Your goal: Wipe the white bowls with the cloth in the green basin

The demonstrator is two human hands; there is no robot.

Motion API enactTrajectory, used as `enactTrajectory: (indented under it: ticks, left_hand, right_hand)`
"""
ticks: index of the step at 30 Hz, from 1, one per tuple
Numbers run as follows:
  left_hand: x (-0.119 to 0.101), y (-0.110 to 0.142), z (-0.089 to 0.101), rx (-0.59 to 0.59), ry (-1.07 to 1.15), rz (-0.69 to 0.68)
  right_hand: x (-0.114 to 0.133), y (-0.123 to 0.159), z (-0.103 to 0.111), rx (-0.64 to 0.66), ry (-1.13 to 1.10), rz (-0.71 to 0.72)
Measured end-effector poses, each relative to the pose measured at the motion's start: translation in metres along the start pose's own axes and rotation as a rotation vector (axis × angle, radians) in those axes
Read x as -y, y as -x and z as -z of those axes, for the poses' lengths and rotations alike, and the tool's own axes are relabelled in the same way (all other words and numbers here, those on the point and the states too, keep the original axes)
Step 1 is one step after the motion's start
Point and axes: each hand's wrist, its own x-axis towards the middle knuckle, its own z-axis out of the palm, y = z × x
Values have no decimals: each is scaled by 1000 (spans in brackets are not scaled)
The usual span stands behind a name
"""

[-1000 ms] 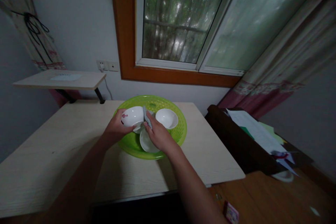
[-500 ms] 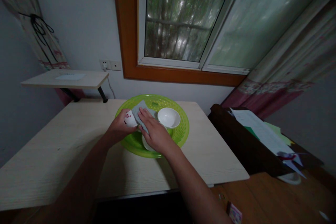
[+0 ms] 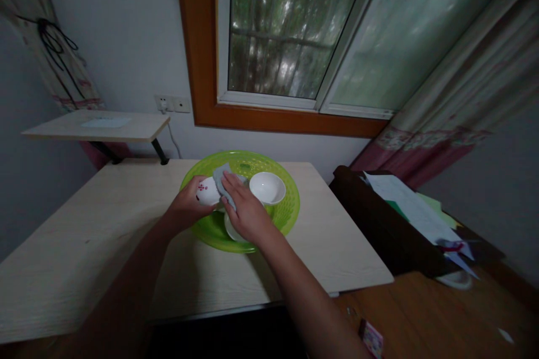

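My left hand [image 3: 186, 202] grips a white bowl with a red pattern [image 3: 206, 192], tilted on its side over a green plastic basket [image 3: 290, 207]. A grey cloth [image 3: 222, 175] lies against the bowl's outside, under the fingers of my right hand [image 3: 246, 207], which are closed on it. Just right of that hand, a second white bowl [image 3: 268, 188] sits upright in the basket. Part of another white bowl [image 3: 233, 229] shows beneath my right hand; the rest of it is hidden.
The basket stands on a pale wooden table [image 3: 332, 247] below a window. A raised shelf [image 3: 96, 126] with a paper sheet is at the back left. To the right, a dark brown piece of furniture [image 3: 357, 213] bears papers [image 3: 404, 196].
The cloth has shifted on the bowl and more of its red-patterned side shows. Both hands keep their hold. The whole view has moved slightly.
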Motion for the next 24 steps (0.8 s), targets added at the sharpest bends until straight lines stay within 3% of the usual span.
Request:
enactTrajectory:
  ticks: [4,13,21,24]
  left_hand:
    - [0,1,-2,-3,1,-14]
    - [0,3,-6,-62,-147,-132]
    - [4,1,-9,-59,-166,-187]
    - [4,2,-8,-75,-148,-168]
  right_hand:
    - [8,-1,-1,36,63,111]
    - [-4,-1,-2,-49,76,-170]
    - [8,0,1,55,28,109]
    - [7,-1,0,33,16,43]
